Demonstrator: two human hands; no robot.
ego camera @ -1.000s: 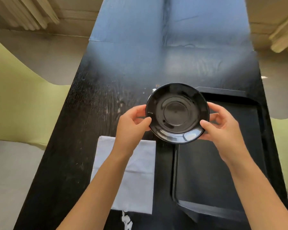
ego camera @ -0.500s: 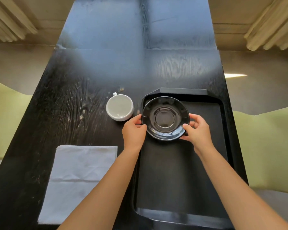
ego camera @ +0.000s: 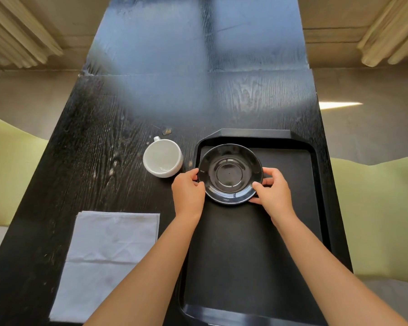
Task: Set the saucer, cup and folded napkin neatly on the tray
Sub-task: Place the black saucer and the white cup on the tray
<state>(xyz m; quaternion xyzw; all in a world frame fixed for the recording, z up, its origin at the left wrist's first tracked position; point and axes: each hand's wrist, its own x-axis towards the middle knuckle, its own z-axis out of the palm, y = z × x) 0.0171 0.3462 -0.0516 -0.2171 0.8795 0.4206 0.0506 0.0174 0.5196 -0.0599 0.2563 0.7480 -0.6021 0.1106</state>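
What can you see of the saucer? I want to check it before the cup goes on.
The saucer is round, glossy and black, seemingly glazed ceramic, with a raised ring marking the cup well. It sits upright and empty in the tray's far left corner. The left hand and right hand grip opposite rims.

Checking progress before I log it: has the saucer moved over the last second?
Yes. The saucer, held by the left hand and right hand, went from above the tray's left edge to the tray's far left corner.
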